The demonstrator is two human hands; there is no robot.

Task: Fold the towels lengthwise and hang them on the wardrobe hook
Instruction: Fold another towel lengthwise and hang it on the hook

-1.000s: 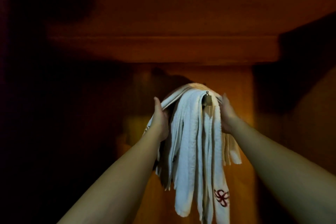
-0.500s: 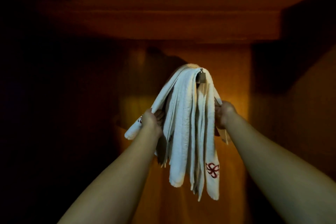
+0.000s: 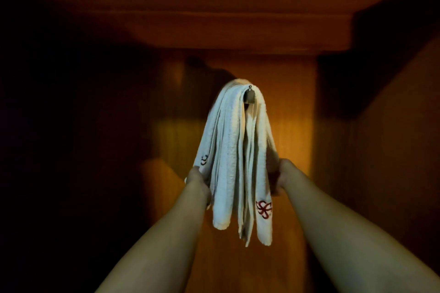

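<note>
While gripping towels (image 3: 228,162): both hands raised.

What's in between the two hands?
In the head view, the white towels hang from the metal hook, filling the gap between the left hand and the right hand. Each hand touches their outer folds.

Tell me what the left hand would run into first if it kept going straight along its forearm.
Most likely the hanging white towels, which the left hand already touches at their left edge; behind them is the wardrobe's wooden back panel. Depth is unclear.
</note>
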